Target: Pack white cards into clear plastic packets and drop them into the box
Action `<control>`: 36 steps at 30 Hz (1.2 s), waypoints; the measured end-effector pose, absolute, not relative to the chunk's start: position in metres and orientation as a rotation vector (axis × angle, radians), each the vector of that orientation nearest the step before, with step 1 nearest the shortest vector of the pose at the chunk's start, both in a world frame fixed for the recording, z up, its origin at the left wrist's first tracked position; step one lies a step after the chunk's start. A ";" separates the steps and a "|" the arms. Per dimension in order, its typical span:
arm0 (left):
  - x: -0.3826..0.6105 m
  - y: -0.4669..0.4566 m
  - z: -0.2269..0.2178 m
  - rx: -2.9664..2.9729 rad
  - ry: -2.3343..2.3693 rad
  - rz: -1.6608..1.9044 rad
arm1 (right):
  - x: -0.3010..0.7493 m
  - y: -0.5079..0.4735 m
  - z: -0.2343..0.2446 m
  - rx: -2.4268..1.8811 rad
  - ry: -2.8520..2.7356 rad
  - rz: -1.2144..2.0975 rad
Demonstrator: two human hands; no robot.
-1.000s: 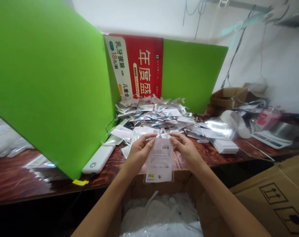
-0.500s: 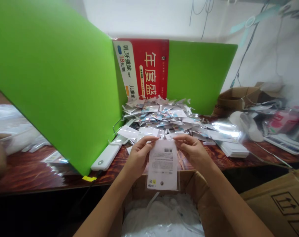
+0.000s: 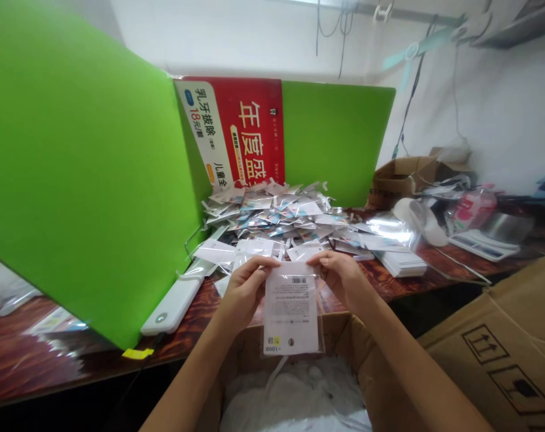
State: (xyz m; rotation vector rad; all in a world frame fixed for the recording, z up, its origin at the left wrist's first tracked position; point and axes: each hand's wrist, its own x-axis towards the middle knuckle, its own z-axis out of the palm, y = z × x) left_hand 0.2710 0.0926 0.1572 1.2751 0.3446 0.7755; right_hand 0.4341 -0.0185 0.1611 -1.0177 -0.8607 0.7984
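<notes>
Between my two hands hangs a printed white card in a clear plastic sleeve (image 3: 292, 315), its text upside down to me. My left hand (image 3: 249, 288) is closed on the sleeve's upper left corner, thumb and fingers pinching it. At the upper right corner my right hand (image 3: 342, 277) pinches the same sleeve. Below it an open cardboard box (image 3: 243, 348) holds white crumpled plastic or cloth-like material (image 3: 299, 390). Just beyond my fingers lies a heap of similar sleeved cards (image 3: 276, 216) on the dark red wooden table (image 3: 182, 351).
Green panels (image 3: 335, 138) with a red printed sheet (image 3: 258, 132) stand behind and left. A white device (image 3: 173, 306) lies by the left panel. On the right are a stack of white cards (image 3: 400, 263), a white scale (image 3: 485, 243), a pink-labelled bottle (image 3: 472, 207) and a large carton (image 3: 501, 336).
My view has turned slightly right, so the background shifts left. Both hands still hold the sleeved card in nearly the same pose. A blurred hand at the far left has left the picture.
</notes>
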 end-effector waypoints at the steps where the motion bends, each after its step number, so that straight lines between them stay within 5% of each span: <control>1: 0.271 0.094 0.156 1.308 0.343 0.787 | 0.434 -0.019 0.160 -1.043 -0.878 0.784; 25: 0.247 0.096 0.158 1.227 0.242 0.618 | 0.426 -0.006 0.168 -0.893 -0.822 0.831; 36: 0.261 0.092 0.158 1.640 0.266 0.510 | 0.436 -0.021 0.161 -1.249 -1.077 0.366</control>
